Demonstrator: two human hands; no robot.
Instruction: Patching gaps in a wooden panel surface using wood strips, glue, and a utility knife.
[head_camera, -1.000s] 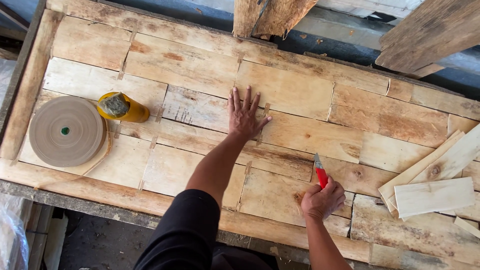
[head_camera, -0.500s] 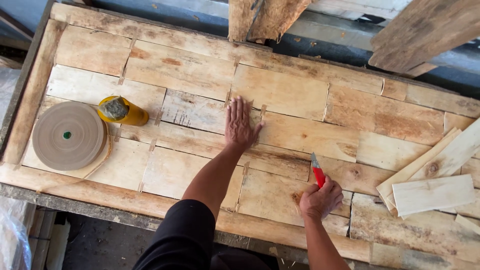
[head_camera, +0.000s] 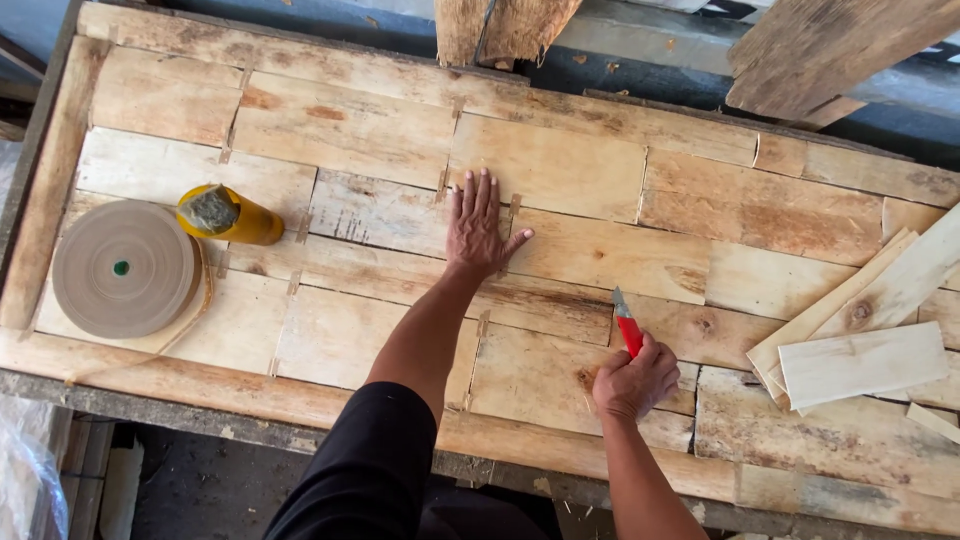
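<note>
Red knife (head_camera: 630, 333) in rt hand (head_camera: 634, 381)

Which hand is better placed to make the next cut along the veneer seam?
Probably right: the right hand grips the red utility knife, blade on the veneer sheets. The left hand lies flat, pressing them down.

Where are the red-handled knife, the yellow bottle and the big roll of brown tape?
red-handled knife (head_camera: 630, 333), head view, on the red handle above the fist.
yellow bottle (head_camera: 250, 225), head view, on its yellow side.
roll of brown tape (head_camera: 125, 268), head view, on its flat wound face.
</note>
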